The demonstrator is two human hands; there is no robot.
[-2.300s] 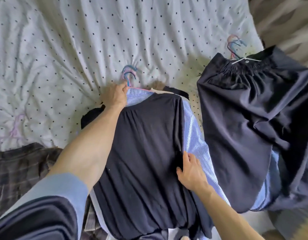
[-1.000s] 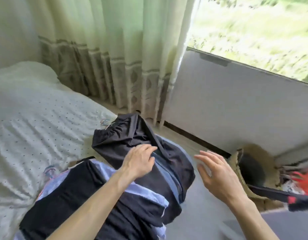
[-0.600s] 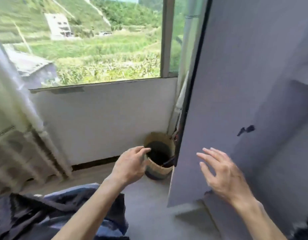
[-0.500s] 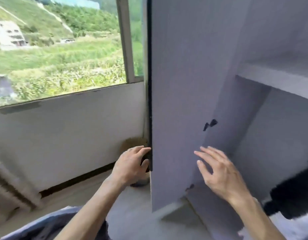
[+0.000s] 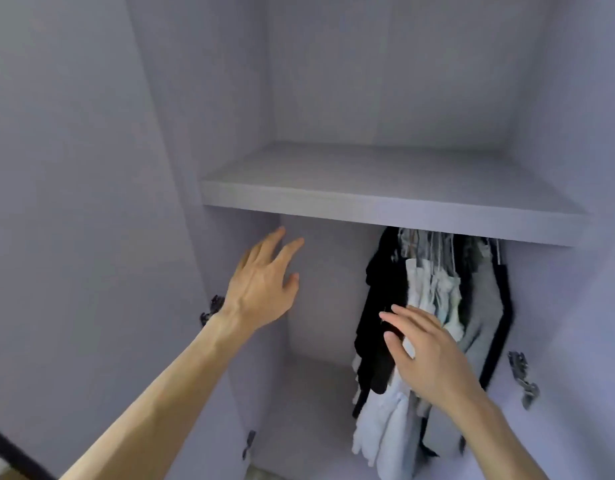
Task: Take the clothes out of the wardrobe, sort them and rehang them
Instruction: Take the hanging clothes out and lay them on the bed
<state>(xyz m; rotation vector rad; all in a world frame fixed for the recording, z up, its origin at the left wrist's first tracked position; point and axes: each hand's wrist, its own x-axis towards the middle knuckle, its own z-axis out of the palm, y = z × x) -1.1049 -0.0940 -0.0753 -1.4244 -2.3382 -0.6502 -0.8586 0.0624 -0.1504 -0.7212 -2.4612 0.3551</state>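
Note:
I face the open grey wardrobe (image 5: 333, 98). Under its shelf (image 5: 385, 199), at the right of the hanging space, hangs a bunch of clothes (image 5: 434, 306): a black garment at the left, white and pale ones in the middle, grey and black ones at the right, on hangers whose tops are hidden by the shelf. My left hand (image 5: 261, 285) is raised in the bare left part of the hanging space, fingers spread, holding nothing. My right hand (image 5: 427, 355) is open in front of the black and white garments; contact with them cannot be told.
The wardrobe's left door (image 5: 74, 237) stands open beside my left arm, with a hinge (image 5: 209, 308) at its edge. Another hinge (image 5: 522, 377) shows on the right side. A dark strip (image 5: 12, 455) crosses the bottom left corner.
I have turned from the bed and its piles of clothes, past the window, to the wardrobe. Both hands, empty, have risen into the hanging space, the right one up to the clothes.

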